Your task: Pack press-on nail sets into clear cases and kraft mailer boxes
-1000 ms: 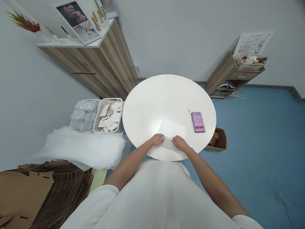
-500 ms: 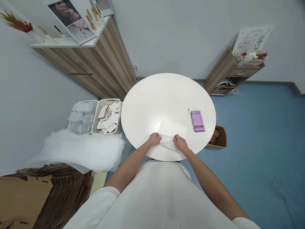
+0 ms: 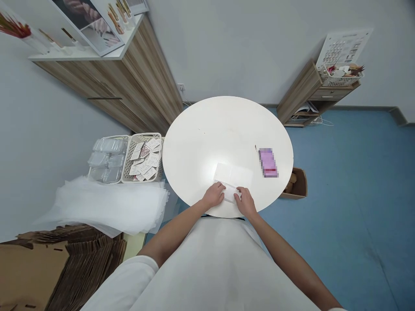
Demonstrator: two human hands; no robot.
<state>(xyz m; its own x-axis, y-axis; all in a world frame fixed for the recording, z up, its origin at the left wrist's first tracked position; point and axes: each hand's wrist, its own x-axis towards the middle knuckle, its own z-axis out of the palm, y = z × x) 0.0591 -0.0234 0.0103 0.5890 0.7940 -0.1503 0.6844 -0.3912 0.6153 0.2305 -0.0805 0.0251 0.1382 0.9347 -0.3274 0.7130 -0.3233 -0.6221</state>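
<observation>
A thin white sheet [image 3: 234, 175] lies near the front edge of the round white table [image 3: 223, 129]. Its near edge is folded up into a narrow strip [image 3: 231, 192] between my hands. My left hand [image 3: 214, 195] pinches the left end of that strip, fingers curled. My right hand [image 3: 245, 200] grips the right end, fingers bent over it. The two hands are close together at the table's near rim.
A purple blurred card [image 3: 268, 163] lies on the table to the right. Left of the table stand a basket of small cards [image 3: 144, 157], a tray of clear packets [image 3: 106, 157], a heap of white sheets [image 3: 106, 203] and flat cardboard [image 3: 65, 259]. A small box [image 3: 296, 183] sits on the floor.
My hands have drawn closer together along the sheet's near edge, and the strip between them has become shorter. The camera has tilted slightly.
</observation>
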